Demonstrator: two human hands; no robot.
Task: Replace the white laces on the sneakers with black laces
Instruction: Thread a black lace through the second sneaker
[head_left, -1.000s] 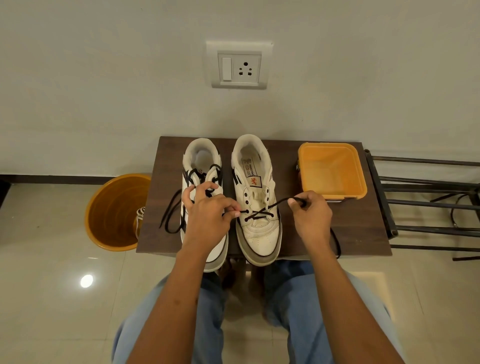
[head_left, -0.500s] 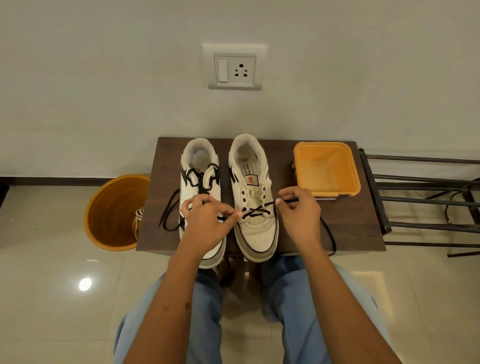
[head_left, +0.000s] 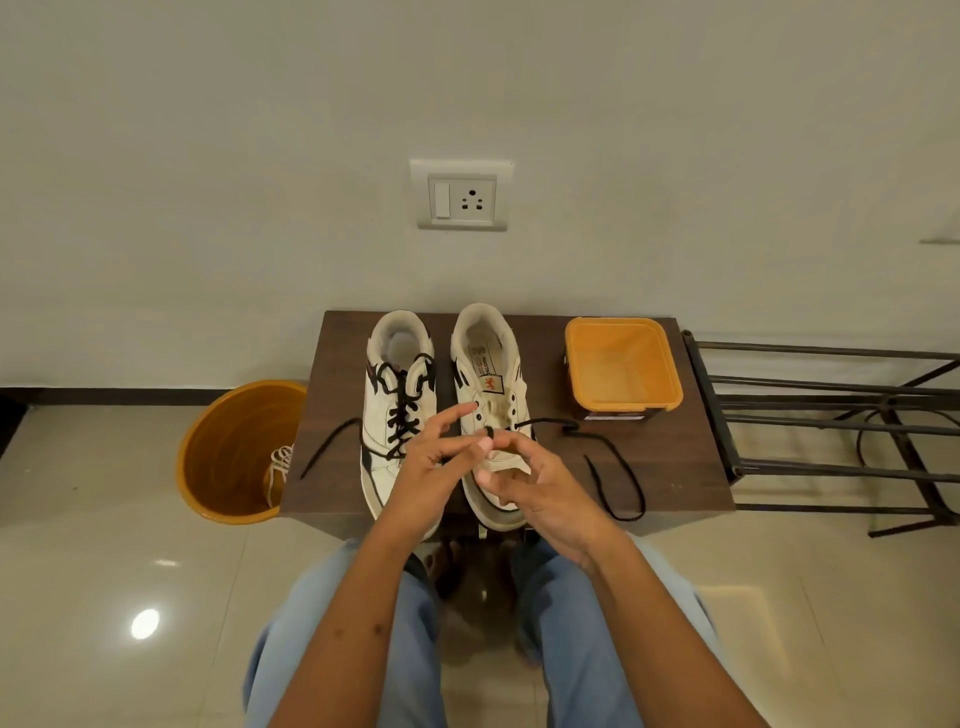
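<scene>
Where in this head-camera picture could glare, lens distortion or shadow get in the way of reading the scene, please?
Head view: a ceiling light throws a bright glare spot on the glossy floor tiles; the wide-angle lens bends the metal rack bars at the right edge; lighting is soft and even, with deep shadow only under the wooden table; the sneakers and both hands look reasonably sharp.

Dark wood surface (head_left: 337, 395) stood against pale wall. Square orange container (head_left: 622, 364) sat at its far right corner. Round orange bin (head_left: 234, 447) stood on glossy tiled floor (head_left: 93, 597), touching surface's left edge. White switch-and-socket plate (head_left: 461, 195) was mounted on wall above. Black metal rack (head_left: 831, 415) stood just beside surface on right.
</scene>
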